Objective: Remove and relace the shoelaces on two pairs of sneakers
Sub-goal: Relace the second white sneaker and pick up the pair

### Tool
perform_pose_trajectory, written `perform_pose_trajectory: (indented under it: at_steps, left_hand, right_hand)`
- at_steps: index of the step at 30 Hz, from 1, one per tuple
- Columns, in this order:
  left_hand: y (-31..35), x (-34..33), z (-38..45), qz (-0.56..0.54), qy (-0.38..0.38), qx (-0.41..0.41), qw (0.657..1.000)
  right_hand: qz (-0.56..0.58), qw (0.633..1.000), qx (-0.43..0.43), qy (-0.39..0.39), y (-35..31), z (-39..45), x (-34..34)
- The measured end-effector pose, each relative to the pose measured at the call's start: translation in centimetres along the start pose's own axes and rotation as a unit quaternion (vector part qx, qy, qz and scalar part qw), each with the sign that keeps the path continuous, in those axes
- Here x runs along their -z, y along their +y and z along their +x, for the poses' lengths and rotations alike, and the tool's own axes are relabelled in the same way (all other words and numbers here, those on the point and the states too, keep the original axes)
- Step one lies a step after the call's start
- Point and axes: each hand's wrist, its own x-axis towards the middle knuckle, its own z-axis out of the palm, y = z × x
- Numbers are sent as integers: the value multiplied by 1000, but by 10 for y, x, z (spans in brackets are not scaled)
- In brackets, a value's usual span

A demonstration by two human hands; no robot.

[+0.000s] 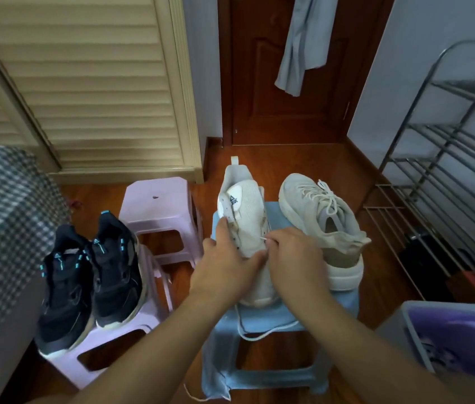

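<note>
Left hand [224, 258] steadies the white sneaker [245, 217], toe pointing away; right hand [294, 258] pinches the lace [262, 333] at its right-side eyelets.

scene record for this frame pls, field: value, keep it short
left hand: left hand rests on the unlaced white sneaker, fingers spread along its eyelet side
right hand: right hand pinches the white shoelace end at an eyelet
lace slack: trails off the blue stool front
other white sneaker: laced white sneaker, same stool, to the right
black sneakers: pair side by side on the near pink stool
second pink stool: behind, nothing on it
rack: metal shoe rack at right
</note>
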Motion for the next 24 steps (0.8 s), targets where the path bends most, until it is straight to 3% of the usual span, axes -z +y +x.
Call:
perform_pose_trajectory:
  at_steps: [2,7,12,20,24]
  left_hand:
    - [-6,0,1,4,-5,1,1000]
    - [-31,16,-14,18,5,-15,1000]
    - [-31,11,-25,120,46,-128,983]
    - [-28,5,-13,79,60,-148,984]
    - [-28,6,-9,75,55,-151,984]
  right_hand:
    - [59,998,-22,3,3,1,-2]
    - [237,966,-47,-91,11,-11,9]
    - [273,955,-94,-66,16,-3,0]
    - [140,990,-6,-14,12,1,-11]
    - [111,994,-1,-4,9,0,-12]
